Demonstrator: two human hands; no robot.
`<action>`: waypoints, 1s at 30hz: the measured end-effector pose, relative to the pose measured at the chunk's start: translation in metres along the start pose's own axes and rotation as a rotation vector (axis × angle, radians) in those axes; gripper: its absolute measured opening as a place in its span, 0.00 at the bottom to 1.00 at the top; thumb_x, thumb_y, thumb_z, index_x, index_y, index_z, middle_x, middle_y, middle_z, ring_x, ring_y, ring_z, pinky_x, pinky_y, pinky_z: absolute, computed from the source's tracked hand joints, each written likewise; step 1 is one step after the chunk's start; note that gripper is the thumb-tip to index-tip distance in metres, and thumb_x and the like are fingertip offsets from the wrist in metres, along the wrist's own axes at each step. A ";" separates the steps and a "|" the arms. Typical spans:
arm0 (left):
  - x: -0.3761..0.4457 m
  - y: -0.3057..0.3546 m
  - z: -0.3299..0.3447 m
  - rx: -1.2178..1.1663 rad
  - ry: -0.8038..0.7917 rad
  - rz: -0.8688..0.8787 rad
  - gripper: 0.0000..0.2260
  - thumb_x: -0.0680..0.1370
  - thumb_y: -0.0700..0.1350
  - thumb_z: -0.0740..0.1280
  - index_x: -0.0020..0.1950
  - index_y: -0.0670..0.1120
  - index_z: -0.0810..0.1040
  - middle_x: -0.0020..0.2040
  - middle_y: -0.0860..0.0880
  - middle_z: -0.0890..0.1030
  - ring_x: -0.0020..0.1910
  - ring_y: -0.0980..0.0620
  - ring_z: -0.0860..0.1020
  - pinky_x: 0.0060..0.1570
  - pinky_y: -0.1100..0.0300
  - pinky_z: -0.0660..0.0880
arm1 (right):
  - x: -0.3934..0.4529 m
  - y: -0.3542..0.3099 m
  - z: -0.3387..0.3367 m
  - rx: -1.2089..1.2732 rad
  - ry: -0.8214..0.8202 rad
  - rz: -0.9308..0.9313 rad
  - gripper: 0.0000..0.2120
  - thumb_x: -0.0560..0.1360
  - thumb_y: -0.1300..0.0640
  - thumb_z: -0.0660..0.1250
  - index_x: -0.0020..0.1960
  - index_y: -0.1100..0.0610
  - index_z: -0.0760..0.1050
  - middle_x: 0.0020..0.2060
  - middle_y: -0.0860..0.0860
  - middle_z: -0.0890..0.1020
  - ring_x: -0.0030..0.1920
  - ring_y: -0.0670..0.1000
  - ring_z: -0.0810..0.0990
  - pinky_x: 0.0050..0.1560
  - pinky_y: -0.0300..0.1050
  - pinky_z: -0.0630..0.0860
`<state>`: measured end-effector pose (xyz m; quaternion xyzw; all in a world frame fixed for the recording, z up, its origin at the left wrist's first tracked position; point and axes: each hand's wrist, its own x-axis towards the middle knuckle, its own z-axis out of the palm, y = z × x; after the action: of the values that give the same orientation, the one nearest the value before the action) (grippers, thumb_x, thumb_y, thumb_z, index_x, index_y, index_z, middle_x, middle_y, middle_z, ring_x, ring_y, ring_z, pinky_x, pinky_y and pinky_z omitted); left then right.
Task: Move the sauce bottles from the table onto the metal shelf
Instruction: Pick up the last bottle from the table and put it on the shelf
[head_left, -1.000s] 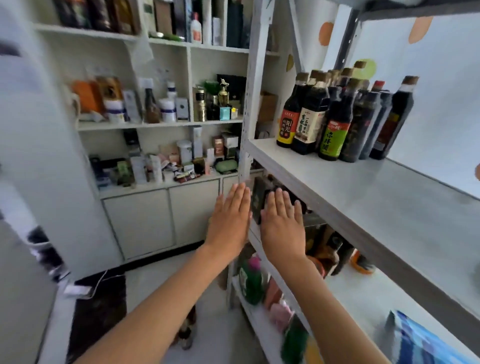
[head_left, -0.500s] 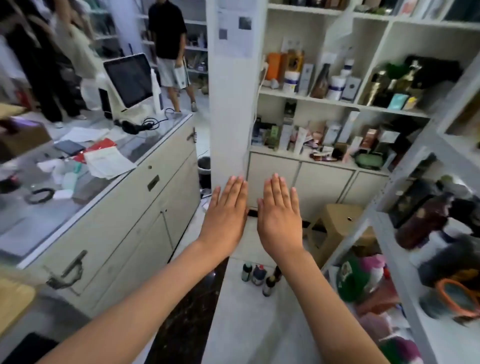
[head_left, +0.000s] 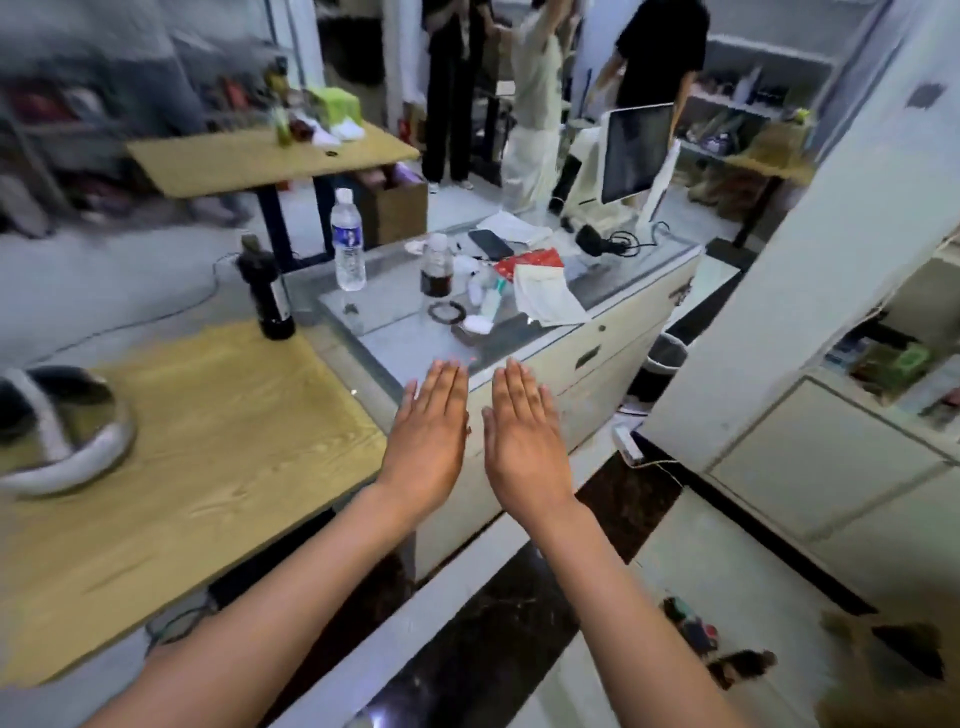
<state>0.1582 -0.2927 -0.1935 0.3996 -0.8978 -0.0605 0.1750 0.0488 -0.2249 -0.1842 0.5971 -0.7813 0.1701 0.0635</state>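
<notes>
Both hands empty. My left hand (head_left: 434, 436) and right hand (head_left: 522, 441) are flat, fingers straight and together, palms down, side by side but not touching, out in front over the edge of the glass-topped counter (head_left: 644, 306).

Left of them, the wooden surface (head_left: 208, 457). Near its left edge sits a white ring-shaped object (head_left: 62, 441), blurred, can't tell what it is. At the far corner stands the one dark sauce bottle (head_left: 267, 291) I can see, upright, close to the edge next to the counter. Metal shelf isn't in view.

Beyond, on the counter: a clear water bottle (head_left: 347, 240), a small bottle (head_left: 435, 265) of dark liquid, papers (head_left: 545, 296), a phone (head_left: 491, 244), a monitor (head_left: 636, 150). People (head_left: 535, 93) standing further back.

Risks, my read:
- The sauce bottle is tall and sits at the surface corner; a sideways knock on approach could tip it off.
- The dark-liquid bottle on the counter could be mistaken for a target; it isn't on the wooden surface.
- View is motion-blurred, so the reach could be misjudged.
- Small items on the floor (head_left: 691, 629) on the right are a trip hazard when carrying.
</notes>
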 end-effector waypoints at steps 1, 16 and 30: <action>-0.001 -0.026 -0.004 -0.009 0.008 -0.040 0.27 0.83 0.41 0.51 0.79 0.42 0.44 0.80 0.45 0.44 0.79 0.49 0.41 0.76 0.52 0.40 | 0.014 -0.022 0.013 0.015 -0.023 -0.039 0.31 0.80 0.49 0.37 0.78 0.62 0.55 0.78 0.58 0.56 0.79 0.54 0.51 0.77 0.49 0.43; -0.016 -0.282 -0.038 -0.006 0.099 -0.474 0.27 0.83 0.40 0.53 0.79 0.42 0.45 0.80 0.45 0.46 0.79 0.49 0.43 0.76 0.51 0.45 | 0.145 -0.239 0.135 0.193 -0.199 -0.314 0.24 0.85 0.53 0.47 0.79 0.60 0.53 0.79 0.56 0.54 0.79 0.51 0.48 0.78 0.48 0.44; 0.068 -0.379 -0.007 -0.040 0.017 -0.577 0.26 0.83 0.42 0.53 0.80 0.44 0.46 0.80 0.47 0.47 0.79 0.51 0.43 0.76 0.52 0.45 | 0.292 -0.264 0.241 0.472 -0.371 -0.151 0.24 0.84 0.52 0.52 0.78 0.62 0.58 0.77 0.58 0.60 0.78 0.53 0.56 0.76 0.45 0.54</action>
<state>0.3822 -0.5977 -0.2633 0.6354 -0.7442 -0.1223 0.1660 0.2448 -0.6337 -0.2706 0.6725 -0.6720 0.2299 -0.2082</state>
